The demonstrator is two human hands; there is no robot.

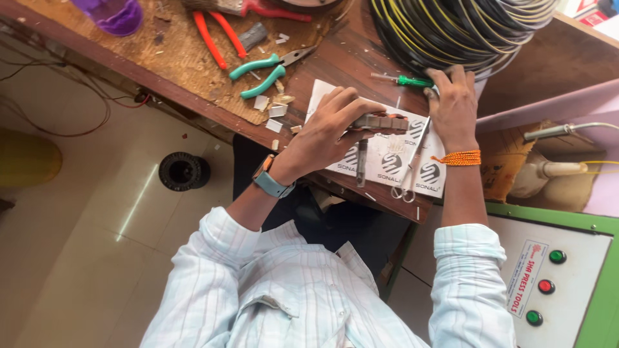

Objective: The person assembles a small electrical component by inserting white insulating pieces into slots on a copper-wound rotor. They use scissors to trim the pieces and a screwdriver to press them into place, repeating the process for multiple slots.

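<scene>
Both hands are working over the desk: the left hand is clamped on a small slotted metal core above white printed paper, while the right hand, fingers spread, is reaching for a green-handled screwdriver.

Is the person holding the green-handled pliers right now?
No. The green-handled pliers lie untouched on the bench, while the left hand grips a small ribbed metal part.
</scene>
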